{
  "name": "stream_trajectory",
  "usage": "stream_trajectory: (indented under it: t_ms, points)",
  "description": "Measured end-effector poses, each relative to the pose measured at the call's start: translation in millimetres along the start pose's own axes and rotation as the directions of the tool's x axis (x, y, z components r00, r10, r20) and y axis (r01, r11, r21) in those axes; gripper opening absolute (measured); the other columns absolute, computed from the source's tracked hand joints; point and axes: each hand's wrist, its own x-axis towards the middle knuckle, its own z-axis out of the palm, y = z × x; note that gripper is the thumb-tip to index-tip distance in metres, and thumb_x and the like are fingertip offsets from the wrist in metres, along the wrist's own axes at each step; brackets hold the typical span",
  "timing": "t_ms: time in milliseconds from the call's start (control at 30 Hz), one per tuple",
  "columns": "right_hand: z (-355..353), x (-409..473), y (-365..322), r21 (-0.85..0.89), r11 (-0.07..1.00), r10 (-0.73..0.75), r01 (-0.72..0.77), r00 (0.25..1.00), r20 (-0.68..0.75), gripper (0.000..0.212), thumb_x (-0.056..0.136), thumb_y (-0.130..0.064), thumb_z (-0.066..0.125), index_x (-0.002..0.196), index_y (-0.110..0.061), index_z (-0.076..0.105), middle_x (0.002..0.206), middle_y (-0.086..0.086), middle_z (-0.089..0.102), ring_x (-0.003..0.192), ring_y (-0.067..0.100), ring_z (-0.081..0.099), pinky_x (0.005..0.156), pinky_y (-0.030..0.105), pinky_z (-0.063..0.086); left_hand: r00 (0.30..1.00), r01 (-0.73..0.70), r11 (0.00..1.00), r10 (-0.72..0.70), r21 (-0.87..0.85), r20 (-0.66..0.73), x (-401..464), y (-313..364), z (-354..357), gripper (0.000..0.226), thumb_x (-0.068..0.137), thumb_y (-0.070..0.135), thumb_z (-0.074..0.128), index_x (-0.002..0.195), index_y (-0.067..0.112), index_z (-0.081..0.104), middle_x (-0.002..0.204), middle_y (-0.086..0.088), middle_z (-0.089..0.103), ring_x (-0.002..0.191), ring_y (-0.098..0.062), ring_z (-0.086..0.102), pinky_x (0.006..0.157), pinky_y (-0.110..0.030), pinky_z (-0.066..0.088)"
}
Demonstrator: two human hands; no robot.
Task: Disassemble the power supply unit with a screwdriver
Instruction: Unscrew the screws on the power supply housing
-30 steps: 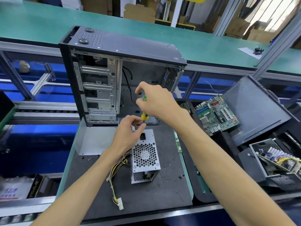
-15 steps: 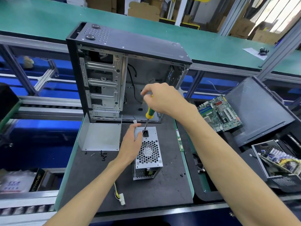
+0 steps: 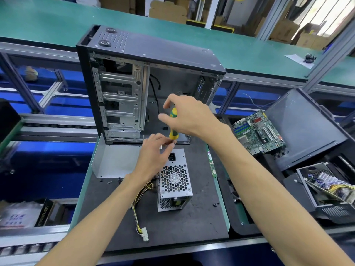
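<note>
My right hand grips the screwdriver; my left hand pinches its tip at the power supply's far edge — stiff, heavy-looking, sharp-edged metal box — best steadied by its sides.

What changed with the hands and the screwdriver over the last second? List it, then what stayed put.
The left hand left the power supply unit's side, where it rested half a second ago, and went back up to pinch the screwdriver near its shaft. The right hand kept its grip on the handle. The unit, the open computer case and the motherboard stayed put.
</note>
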Motion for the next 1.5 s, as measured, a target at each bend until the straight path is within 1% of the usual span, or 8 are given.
stream_trajectory:
  t_ms: [167, 367, 700, 900, 1100, 1267, 1367, 1500]
  points:
    - [1, -1, -1, 0.061, 0.997, 0.041, -0.041, 0.999, -0.005, 0.018, 0.089, -0.039, 0.06, 0.104, -0.03, 0.061, 0.1, -0.005, 0.061, 0.091, 0.027, 0.058, 0.078, 0.037, 0.044, 0.988, 0.154, 0.984, -0.15, -0.087, 0.049, 9, 5, -5, 0.015, 0.086, 0.029, 0.076, 0.083, 0.027, 0.061, 0.082, 0.01, 0.063, 0.079, -0.007, 0.058, 0.073, -0.029, 0.048]
    - [-3, -1, 1, 0.051, 0.998, 0.02, -0.022, 0.999, 0.043, 0.026, 0.086, -0.048, 0.064, 0.105, -0.032, 0.055, 0.103, -0.008, 0.06, 0.091, 0.023, 0.058, 0.075, 0.036, 0.04, 0.963, 0.131, 0.98, -0.09, -0.151, 0.255, 20, 7, -17, 0.016, 0.094, 0.016, 0.066, 0.108, 0.021, 0.074, 0.093, 0.003, 0.071, 0.085, -0.013, 0.067, 0.081, -0.036, 0.054]
    - [3, -1, -7, 0.105, 0.993, 0.049, -0.046, 0.998, -0.028, 0.029, 0.09, -0.043, 0.066, 0.102, -0.023, 0.049, 0.099, -0.001, 0.065, 0.089, 0.028, 0.06, 0.073, 0.037, 0.043, 0.97, 0.217, 0.972, -0.204, -0.095, 0.13, 29, 5, -15, 0.033, 0.083, 0.03, 0.079, 0.07, 0.014, 0.054, 0.06, 0.004, 0.052, 0.054, -0.007, 0.043, 0.055, -0.018, 0.038]
    - [7, -2, -1, 0.195, 0.98, 0.051, -0.044, 0.998, -0.034, 0.034, 0.085, -0.036, 0.066, 0.11, -0.023, 0.049, 0.093, -0.002, 0.064, 0.084, 0.026, 0.061, 0.068, 0.035, 0.041, 0.956, 0.124, 0.985, -0.086, -0.12, 0.281, 25, 5, -24, 0.009, 0.092, 0.016, 0.068, 0.099, 0.018, 0.072, 0.087, -0.001, 0.068, 0.076, -0.016, 0.064, 0.074, -0.035, 0.056]
    - [29, -6, 3, 0.38, 0.921, 0.111, -0.088, 0.993, -0.04, 0.026, 0.089, -0.04, 0.069, 0.093, -0.017, 0.057, 0.082, -0.004, 0.065, 0.079, 0.02, 0.062, 0.073, 0.041, 0.053, 0.958, 0.238, 0.964, -0.212, -0.12, 0.192, 28, 3, -18, 0.027, 0.084, 0.028, 0.079, 0.079, 0.007, 0.062, 0.069, 0.001, 0.061, 0.062, -0.011, 0.053, 0.064, -0.03, 0.046]
    - [42, -14, 11, 0.516, 0.848, 0.198, -0.122, 0.976, -0.093, 0.024, 0.091, -0.035, 0.066, 0.085, -0.013, 0.06, 0.073, 0.001, 0.065, 0.074, 0.022, 0.061, 0.073, 0.045, 0.053, 0.919, 0.29, 0.948, -0.238, -0.13, 0.314, 13, -11, -12, 0.021, 0.09, 0.022, 0.068, 0.109, 0.029, 0.061, 0.108, 0.005, 0.061, 0.1, -0.006, 0.059, 0.089, -0.026, 0.049]
    - [46, -19, 14, 0.579, 0.801, 0.243, -0.153, 0.966, -0.081, 0.026, 0.091, -0.036, 0.064, 0.086, -0.011, 0.059, 0.077, 0.006, 0.07, 0.078, 0.027, 0.065, 0.077, 0.049, 0.055, 0.855, 0.448, 0.872, -0.352, -0.198, 0.381, -1, -16, -6, 0.033, 0.088, 0.017, 0.066, 0.113, 0.038, 0.059, 0.12, 0.007, 0.061, 0.112, -0.007, 0.057, 0.09, -0.024, 0.044]
    - [47, -22, 16, 0.628, 0.763, 0.256, -0.152, 0.964, -0.078, 0.026, 0.092, -0.035, 0.063, 0.09, -0.009, 0.06, 0.082, 0.009, 0.071, 0.08, 0.028, 0.067, 0.08, 0.051, 0.056, 0.71, 0.704, 0.533, -0.55, -0.469, 0.439, -17, -17, 3, 0.031, 0.076, 0.022, 0.066, 0.101, 0.039, 0.072, 0.108, -0.014, 0.071, 0.092, -0.025, 0.07, 0.076, -0.037, 0.058]
